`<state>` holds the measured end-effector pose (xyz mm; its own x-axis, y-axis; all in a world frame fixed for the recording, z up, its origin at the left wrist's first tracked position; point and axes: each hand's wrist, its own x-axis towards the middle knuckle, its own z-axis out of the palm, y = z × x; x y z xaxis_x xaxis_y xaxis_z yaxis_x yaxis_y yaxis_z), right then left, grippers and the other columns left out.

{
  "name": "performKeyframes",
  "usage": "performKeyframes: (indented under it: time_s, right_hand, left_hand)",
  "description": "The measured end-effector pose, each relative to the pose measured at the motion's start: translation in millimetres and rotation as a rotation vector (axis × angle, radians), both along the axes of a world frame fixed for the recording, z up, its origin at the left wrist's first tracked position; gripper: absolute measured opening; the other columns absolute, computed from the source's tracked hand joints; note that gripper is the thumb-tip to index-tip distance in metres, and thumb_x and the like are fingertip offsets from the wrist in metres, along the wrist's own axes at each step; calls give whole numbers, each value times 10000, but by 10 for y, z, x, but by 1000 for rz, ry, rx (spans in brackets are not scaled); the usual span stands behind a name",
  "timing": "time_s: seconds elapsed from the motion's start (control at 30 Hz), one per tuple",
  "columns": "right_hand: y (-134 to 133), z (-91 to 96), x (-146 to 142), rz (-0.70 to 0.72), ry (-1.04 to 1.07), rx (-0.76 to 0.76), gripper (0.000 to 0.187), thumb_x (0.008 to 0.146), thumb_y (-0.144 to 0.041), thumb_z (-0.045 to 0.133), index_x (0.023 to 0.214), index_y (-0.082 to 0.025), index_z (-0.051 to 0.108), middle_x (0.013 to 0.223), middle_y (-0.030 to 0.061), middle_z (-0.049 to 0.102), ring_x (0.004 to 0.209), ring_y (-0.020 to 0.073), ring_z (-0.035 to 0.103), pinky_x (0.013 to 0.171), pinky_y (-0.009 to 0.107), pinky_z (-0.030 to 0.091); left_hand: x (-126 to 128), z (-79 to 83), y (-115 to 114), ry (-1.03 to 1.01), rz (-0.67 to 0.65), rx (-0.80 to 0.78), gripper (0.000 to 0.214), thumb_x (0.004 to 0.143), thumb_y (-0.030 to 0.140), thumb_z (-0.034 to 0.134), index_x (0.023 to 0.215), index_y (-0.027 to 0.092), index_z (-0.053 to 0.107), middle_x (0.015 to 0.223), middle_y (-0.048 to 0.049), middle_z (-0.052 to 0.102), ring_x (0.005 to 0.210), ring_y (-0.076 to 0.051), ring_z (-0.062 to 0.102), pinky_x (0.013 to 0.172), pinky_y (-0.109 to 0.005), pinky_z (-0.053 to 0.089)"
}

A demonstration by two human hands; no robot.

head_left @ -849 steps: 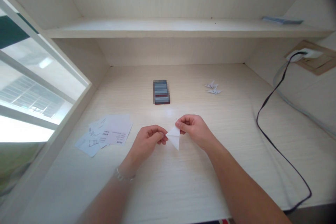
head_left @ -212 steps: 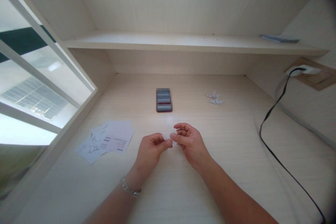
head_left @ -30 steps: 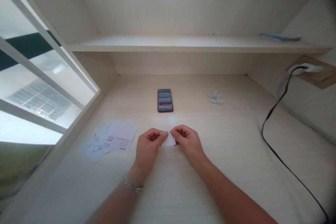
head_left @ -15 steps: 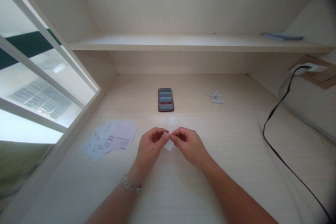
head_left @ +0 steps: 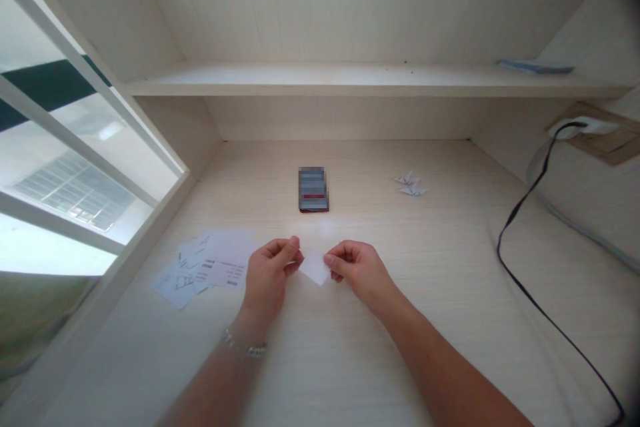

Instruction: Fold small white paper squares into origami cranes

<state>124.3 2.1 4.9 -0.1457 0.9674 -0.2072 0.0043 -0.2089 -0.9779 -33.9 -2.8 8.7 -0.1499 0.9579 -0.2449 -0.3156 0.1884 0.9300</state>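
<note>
– Over the middle of the tabletop (head_left: pixel 320 367), what's being handled?
– Small white paper (head_left: pixel 315 269), one corner pointing down toward the wearer. It sits between the two hands.

– Right hand (head_left: pixel 361 271) state?
– Clamped on the paper's right edge, thumb against forefinger. Other fingers curled under.

– Left hand (head_left: pixel 267 275)?
– At the paper's left corner. Thumb raised, forefinger tip right by the edge. Can't tell if it's gripping or just touching. Silvery bracelet (head_left: pixel 244 347) on that wrist.

– What's around?
– Left: overlapping printed sheets (head_left: pixel 205 267), flat on the tabletop; left hand covers a bit of their right edge in the view. Beyond the hands: dark rectangular block (head_left: pixel 313 189), face pixelated, reddish near edge. Right of that, well apart: small folded paper pieces (head_left: pixel 410 185), grouped close, pointed ends.

– Right side?
– Black cable (head_left: pixel 501 250) drops from a white plug (head_left: pixel 595 125) at the wall socket (head_left: pixel 613 145), runs toward the near right corner. Paler cable (head_left: pixel 575 219) behind it.

– Above?
– Shelf (head_left: pixel 325 79) across the back, thin bluish flat item (head_left: pixel 535 67) on its right end.
</note>
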Motion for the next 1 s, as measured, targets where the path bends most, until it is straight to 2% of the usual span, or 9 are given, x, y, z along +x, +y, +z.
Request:
performKeyframes:
  time_s: [0.07, 0.17, 0.27, 0.33, 0.43, 0.53, 0.7, 0.83, 1.0]
  right_hand:
    - [16, 4, 23, -83, 58, 8, 221, 661, -348, 673, 659, -144, 588, 503, -9, 560, 453, 99, 491, 471, 239, 400]
    - [25, 0, 31, -160, 113, 57, 237, 661, -362, 680, 674, -146, 585, 502, -11, 561, 461, 102, 496, 467, 236, 404]
    - [12, -21, -1, -176, 147, 103, 225, 683, -357, 669, 686, -151, 579, 525, -12, 574, 487, 100, 516, 497, 236, 430]
    - [1, -38, -28, -143, 172, 83, 229, 683, -364, 670, 703, -155, 577, 551, -10, 587, 519, 108, 544, 526, 243, 455]
    - [-8, -55, -52, -21, 163, -1, 272, 649, -392, 690, 687, -157, 557, 583, 0, 603, 531, 119, 566, 522, 251, 468]
    - [-4, -71, -46, 48, 131, -2, 280, 659, -408, 678, 690, -159, 556, 612, 7, 609, 543, 118, 564, 516, 240, 453]
    - [4, -100, -38, 6, 83, 59, 248, 681, -388, 665, 667, -159, 570, 549, -4, 575, 513, 117, 534, 512, 239, 427]
    - [3, -74, -47, -26, 81, 44, 264, 674, -391, 669, 620, -158, 558, 509, -3, 568, 464, 106, 502, 481, 232, 394]
    - [26, -16, 20, -90, 182, -52, 300, 613, -397, 713, 590, -152, 540, 491, -7, 558, 448, 94, 486, 460, 217, 378]
  left_hand:
    - [-26, 11, 9, 7, 34, 7, 241, 646, 353, 698, 653, 132, 602, 610, 0, 598, 600, -101, 554, 572, -213, 432]
    - [34, 1, -26, 19, -151, -23, 270, 654, 346, 694, 824, 144, 637, 719, -31, 644, 670, -134, 594, 610, -242, 456]
    - [135, -22, -69, 105, -308, 35, 207, 667, 314, 688, 723, 122, 635, 680, -50, 650, 644, -136, 589, 629, -249, 456]
    - [157, -29, -71, 159, -268, 51, 199, 668, 312, 684, 695, 121, 632, 659, -53, 652, 627, -138, 587, 616, -246, 455]
    - [116, -24, -47, 181, -167, 66, 208, 654, 294, 693, 765, 126, 640, 701, -52, 663, 640, -140, 593, 618, -247, 460]
    - [85, -9, -40, 232, -156, 101, 204, 650, 284, 694, 774, 130, 639, 699, -40, 660, 618, -130, 587, 602, -240, 457]
    - [132, -4, -68, 267, -214, 109, 215, 667, 295, 683, 798, 133, 630, 685, -31, 654, 586, -121, 578, 568, -236, 451]
    - [64, -19, -28, 216, -109, 84, 287, 590, 266, 742, 813, 133, 620, 571, 5, 615, 531, -111, 556, 535, -224, 429]
    - [-115, -40, 50, 141, 68, 139, 295, 576, 249, 752, 819, 141, 625, 664, 4, 621, 595, -97, 555, 582, -223, 439]
